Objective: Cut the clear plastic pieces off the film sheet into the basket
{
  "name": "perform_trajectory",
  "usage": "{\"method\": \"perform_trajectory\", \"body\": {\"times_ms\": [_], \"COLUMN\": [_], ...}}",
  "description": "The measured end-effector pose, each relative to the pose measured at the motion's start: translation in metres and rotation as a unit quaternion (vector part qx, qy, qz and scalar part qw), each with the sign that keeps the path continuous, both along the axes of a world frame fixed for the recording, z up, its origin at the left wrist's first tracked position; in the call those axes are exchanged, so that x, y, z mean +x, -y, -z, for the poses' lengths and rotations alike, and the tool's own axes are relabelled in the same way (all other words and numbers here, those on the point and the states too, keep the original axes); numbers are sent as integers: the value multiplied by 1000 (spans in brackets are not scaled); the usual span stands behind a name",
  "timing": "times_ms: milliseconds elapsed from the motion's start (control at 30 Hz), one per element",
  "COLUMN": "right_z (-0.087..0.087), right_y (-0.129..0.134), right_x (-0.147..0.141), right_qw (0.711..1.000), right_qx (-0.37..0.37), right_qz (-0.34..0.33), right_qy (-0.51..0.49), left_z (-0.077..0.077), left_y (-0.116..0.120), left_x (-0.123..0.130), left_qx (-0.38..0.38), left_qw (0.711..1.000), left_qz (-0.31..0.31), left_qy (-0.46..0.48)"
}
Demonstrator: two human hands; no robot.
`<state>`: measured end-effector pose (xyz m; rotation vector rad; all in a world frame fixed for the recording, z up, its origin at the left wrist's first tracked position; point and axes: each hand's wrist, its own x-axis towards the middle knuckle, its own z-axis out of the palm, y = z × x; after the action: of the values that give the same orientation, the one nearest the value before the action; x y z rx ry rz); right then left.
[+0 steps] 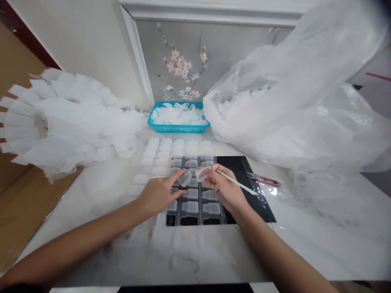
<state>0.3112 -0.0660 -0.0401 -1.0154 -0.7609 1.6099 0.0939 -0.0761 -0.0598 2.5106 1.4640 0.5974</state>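
My left hand reaches over the black sheet from the left. A small, clear, curved plastic piece is tilted at its index fingertip, and the thumb is spread lower down. My right hand pinches a frosted translucent piece at its fingertips. The same hand also holds a thin pale stick, which points down to the right. The two pieces are close together but apart. Beneath the hands, several similar translucent pieces lie in columns on the black sheet.
Behind is a blue basket of white pieces. A large plastic bag fills the right, and a ruffled white heap the left. Pink-handled snips lie beside the right hand. White pieces stand in rows on the table.
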Motion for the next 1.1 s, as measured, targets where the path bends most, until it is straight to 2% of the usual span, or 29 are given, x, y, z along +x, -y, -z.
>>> {"method": "perform_trajectory", "body": {"times_ms": [133, 267, 467, 600, 700, 900, 1000, 1100], "right_z": [-4, -6, -3, -7, -8, 5, 8, 2], "right_y": [-2, -1, 3, 6, 10, 17, 19, 20], "right_x": [10, 12, 7, 1, -2, -5, -7, -10], "right_qw": [1000, 993, 964, 961, 960, 936, 946, 958], "right_qx": [6, -18, 19, 39, 58, 126, 131, 119], "right_qz": [8, -50, -115, -132, -127, -58, -67, -83], "right_qy": [23, 101, 238, 240, 242, 324, 288, 246], "left_z": [-2, 3, 4, 1, -1, -9, -13, -12], "left_y": [0, -3, -5, -1, 4, 11, 11, 10], "left_x": [-2, 0, 1, 0, 1, 7, 9, 10], "left_qx": [11, 23, 93, 201, 248, 246, 249, 265], "left_qw": [1000, 998, 990, 973, 960, 959, 957, 950], "left_qz": [20, 35, 107, 111, 128, 126, 127, 145], "left_qy": [9, 45, -29, 0, -19, -66, -82, -76]}}
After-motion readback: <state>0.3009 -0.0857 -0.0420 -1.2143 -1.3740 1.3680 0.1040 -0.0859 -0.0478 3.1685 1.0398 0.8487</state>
